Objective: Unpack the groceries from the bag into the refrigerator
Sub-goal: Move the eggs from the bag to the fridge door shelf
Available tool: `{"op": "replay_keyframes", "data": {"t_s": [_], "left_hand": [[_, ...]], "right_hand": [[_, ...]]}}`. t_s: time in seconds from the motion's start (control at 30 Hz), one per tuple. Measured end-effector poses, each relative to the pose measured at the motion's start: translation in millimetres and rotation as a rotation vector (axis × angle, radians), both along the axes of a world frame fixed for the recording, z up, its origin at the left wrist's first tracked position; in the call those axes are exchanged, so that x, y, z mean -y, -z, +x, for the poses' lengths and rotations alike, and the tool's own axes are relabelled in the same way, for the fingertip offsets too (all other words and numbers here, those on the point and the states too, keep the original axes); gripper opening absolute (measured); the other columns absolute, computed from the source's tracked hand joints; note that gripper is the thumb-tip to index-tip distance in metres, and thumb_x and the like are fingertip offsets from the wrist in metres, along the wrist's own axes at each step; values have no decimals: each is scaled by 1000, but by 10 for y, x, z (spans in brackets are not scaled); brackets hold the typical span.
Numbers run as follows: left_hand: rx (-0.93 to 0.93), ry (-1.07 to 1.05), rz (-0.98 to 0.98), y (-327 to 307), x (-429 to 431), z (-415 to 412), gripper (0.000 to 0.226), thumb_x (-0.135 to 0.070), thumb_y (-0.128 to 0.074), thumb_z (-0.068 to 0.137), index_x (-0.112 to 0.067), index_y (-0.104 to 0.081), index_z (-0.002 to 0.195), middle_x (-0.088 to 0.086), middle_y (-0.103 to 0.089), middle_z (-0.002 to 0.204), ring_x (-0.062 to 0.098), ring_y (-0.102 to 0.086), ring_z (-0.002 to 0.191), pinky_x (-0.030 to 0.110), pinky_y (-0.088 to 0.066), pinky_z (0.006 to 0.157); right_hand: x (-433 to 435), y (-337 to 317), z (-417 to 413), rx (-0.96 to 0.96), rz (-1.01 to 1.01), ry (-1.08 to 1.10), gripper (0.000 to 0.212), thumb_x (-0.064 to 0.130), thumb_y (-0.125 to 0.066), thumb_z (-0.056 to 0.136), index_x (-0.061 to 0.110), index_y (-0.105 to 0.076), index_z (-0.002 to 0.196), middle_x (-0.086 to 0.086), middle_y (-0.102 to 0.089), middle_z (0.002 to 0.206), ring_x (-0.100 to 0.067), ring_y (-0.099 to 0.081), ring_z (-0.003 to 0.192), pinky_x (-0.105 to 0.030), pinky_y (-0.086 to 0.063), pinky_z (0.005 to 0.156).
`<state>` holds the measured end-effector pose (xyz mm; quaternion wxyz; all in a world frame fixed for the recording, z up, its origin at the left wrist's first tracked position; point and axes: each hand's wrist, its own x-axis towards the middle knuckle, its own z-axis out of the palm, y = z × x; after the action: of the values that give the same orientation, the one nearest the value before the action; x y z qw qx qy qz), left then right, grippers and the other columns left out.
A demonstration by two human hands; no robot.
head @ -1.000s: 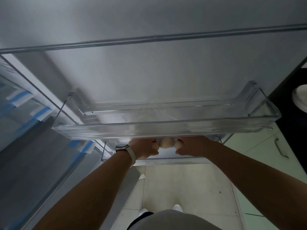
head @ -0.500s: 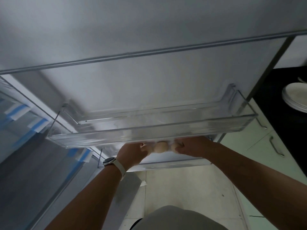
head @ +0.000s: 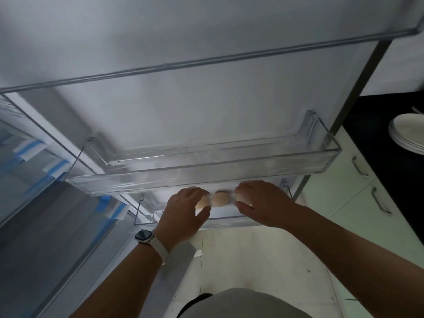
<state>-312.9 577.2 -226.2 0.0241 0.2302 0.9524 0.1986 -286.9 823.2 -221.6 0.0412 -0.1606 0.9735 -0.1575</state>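
A clear pack of pale eggs [head: 220,199] sits between my two hands, just above the lower door bin [head: 183,220] of the open refrigerator door [head: 206,99]. My left hand [head: 184,213], with a watch on its wrist, grips the pack's left end. My right hand [head: 263,204] grips the right end. Only one egg shows fully; the others are partly covered by my fingers. The upper clear door bin [head: 206,173] hangs right above the pack.
The refrigerator's interior with blue-taped shelves [head: 34,157] lies to the left. A black counter [head: 390,134] with stacked white plates [head: 408,134] stands at the right, above pale cabinet drawers with metal handles [head: 360,166]. Tiled floor [head: 252,260] is below.
Both hands and the egg pack have come slightly out from under the upper bin, toward me. The view has shifted right, showing more of the counter and plates.
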Motion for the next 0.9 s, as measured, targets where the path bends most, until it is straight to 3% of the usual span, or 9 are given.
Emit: {"op": "replay_keyframes", "data": {"t_s": [0.13, 0.2, 0.3, 0.4, 0.6, 0.77, 0.9], "left_hand": [[-69, 75, -42, -25, -65, 90, 43, -45, -55, 88, -23, -65, 123, -2, -65, 125, 22, -61, 115, 42, -45, 96], [-62, 120, -56, -41, -99, 110, 49, -51, -47, 88, -24, -64, 125, -3, -64, 128, 20, -59, 118, 41, -42, 100], [-63, 192, -52, -51, -122, 98, 46, -47, -54, 89, -24, -62, 128, -2, -62, 132, 21, -57, 121, 37, -38, 102], [-87, 265, -43, -65, -104, 68, 46, -49, -50, 90, -24, -62, 127, -2, -64, 129, 20, -59, 118, 35, -38, 101], [-131, 437, 11, -95, 12, -5, 47, -48, -47, 89, -21, -63, 124, 0, -65, 127, 22, -61, 116, 43, -48, 98], [-182, 603, 59, 17, 107, -16, 48, -46, -51, 89, -19, -64, 126, 5, -65, 128, 26, -59, 120, 49, -49, 97], [-236, 728, 92, 93, 88, 27, 48, -45, -51, 89, -17, -65, 125, 7, -65, 127, 28, -60, 118, 46, -49, 95]], "right_hand": [[-1, -25, 103, -16, 30, 24, 43, 46, -46, 95, 16, -59, 123, -4, -60, 124, -24, -55, 112, -42, -48, 90], [8, -30, 153, -15, 40, 46, 52, 52, -40, 93, 16, -58, 126, -5, -59, 126, -23, -55, 113, -40, -48, 90], [60, -51, 247, -18, 28, 99, 64, 57, -30, 89, 15, -56, 130, -4, -58, 128, -22, -55, 113, -40, -49, 90], [147, -91, 364, -39, 50, 166, 60, 55, -32, 89, 17, -58, 127, -4, -60, 124, -22, -56, 111, -40, -51, 87], [378, -117, 696, -25, 127, 324, 53, 53, -41, 90, 18, -62, 123, -8, -64, 124, -26, -62, 109, -42, -55, 83], [589, -132, 1071, 43, 186, 518, 54, 54, -42, 88, 19, -63, 123, -8, -63, 127, -29, -60, 113, -42, -53, 87], [779, -125, 1425, 75, 196, 648, 55, 54, -43, 89, 19, -62, 126, -9, -62, 129, -30, -60, 114, -42, -50, 90]]}}
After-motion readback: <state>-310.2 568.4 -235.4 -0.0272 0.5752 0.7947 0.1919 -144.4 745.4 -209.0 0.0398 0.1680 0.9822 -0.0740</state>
